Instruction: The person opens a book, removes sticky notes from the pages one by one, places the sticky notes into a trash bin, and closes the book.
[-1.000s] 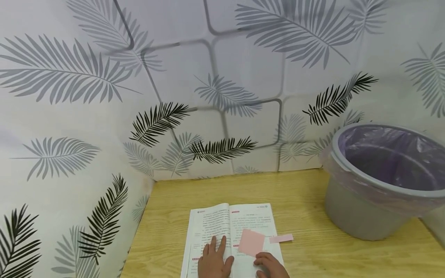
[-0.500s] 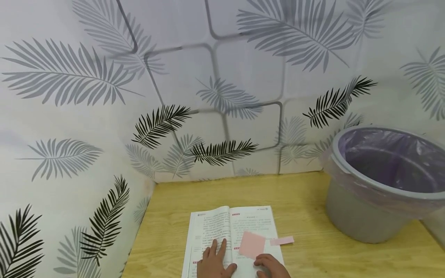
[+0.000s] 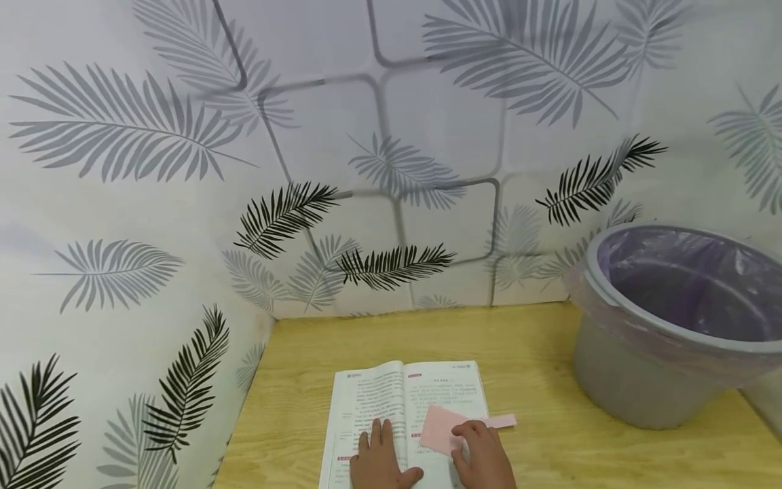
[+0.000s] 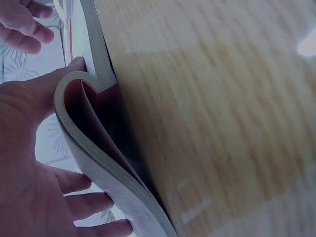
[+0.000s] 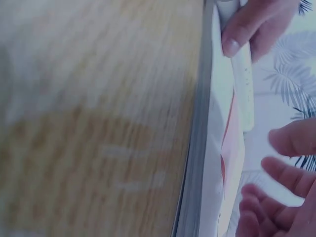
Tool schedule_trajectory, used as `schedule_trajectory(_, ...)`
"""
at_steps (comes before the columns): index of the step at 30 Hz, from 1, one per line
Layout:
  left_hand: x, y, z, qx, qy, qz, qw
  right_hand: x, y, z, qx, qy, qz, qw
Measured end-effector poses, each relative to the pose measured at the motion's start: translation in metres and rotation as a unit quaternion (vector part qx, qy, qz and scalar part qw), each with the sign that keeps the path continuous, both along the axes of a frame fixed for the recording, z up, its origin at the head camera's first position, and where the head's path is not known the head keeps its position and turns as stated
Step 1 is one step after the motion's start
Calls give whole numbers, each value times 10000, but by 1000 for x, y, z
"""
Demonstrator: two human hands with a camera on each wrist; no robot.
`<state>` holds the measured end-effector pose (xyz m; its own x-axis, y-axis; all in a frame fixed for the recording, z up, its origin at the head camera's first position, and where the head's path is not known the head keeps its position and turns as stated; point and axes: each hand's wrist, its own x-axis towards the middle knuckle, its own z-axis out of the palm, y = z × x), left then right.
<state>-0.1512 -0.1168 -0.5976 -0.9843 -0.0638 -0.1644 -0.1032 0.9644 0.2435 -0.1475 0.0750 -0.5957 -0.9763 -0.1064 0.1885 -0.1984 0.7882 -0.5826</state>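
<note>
An open book (image 3: pixel 442 387) with printed pages lies on the wooden table. A pink square paper (image 3: pixel 436 424) rests on its right page, and a narrow pink strip (image 3: pixel 504 420) sticks out past that page's right edge. My left hand (image 3: pixel 381 458) presses the left page with its fingers spread and its thumb across the fold. Over the pink square's right side is my right hand (image 3: pixel 485 455), fingers bent loosely. In the right wrist view the right hand (image 5: pixel 286 185) shows thumb and fingers apart, with nothing between them. Part of the strip is hidden behind the right hand.
A grey bucket (image 3: pixel 635 380) lined with a purple plastic bag (image 3: pixel 678 285) stands on the table's right side. A leaf-patterned cloth (image 3: pixel 427 224) hangs behind and to the left. Wooden tabletop (image 3: pixel 531 360) lies between book and bucket.
My right hand has moved up and slightly right, now over part of the pink square and the strip's inner end. The left hand has stayed on the left page.
</note>
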Motion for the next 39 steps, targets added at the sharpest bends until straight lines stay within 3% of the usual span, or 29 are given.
schedule_trajectory(7, 2, 6, 0, -312, 311, -244, 9987, -13, -5, 2, 1007, 363, -338, 9937)
schedule_trajectory(13, 1, 8, -2, -171, 111, -140, 9997, -23, -9, 2, 1430, -192, -386, 9888)
schedule_trajectory(20, -2, 9, 2, 168, 20, -58, 9998, -28, -10, 1, 1446, -496, -406, 9874)
schedule_trajectory(25, -2, 7, -2, 218, -20, -45, 9998, -30, -11, 1, 1450, -628, -403, 9866)
schedule_trajectory(39, -2, 2, -3, 277, -15, -24, 9996, -31, -12, 4, 1710, -620, -340, 9827)
